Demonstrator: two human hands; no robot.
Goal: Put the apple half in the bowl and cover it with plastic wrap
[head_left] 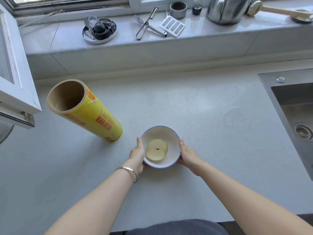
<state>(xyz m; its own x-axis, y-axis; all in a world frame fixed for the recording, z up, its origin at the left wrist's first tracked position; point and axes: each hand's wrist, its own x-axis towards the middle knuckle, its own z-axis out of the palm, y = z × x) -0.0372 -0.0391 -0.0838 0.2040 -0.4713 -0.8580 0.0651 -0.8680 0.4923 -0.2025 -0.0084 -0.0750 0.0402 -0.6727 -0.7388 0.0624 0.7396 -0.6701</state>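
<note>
A white bowl with a blue rim point(169, 133) sits on the pale counter near its front edge. Inside it lies the apple half point(157, 149), cut face up, with the core showing. My left hand point(137, 155) grips the bowl's left side, thumb on the rim. My right hand point(187, 156) grips its right side the same way. A big yellow roll of plastic wrap point(94, 116) with red print stands upright to the left of the bowl, apart from both hands. I cannot tell whether any film lies over the bowl.
A steel sink point(294, 106) is set into the counter at the right. An open white window sash point(15, 78) juts in at the left. The raised sill behind holds a round tin point(99, 30), a peeler point(146, 22), a white card point(171, 26) and a steel kettle point(227, 10).
</note>
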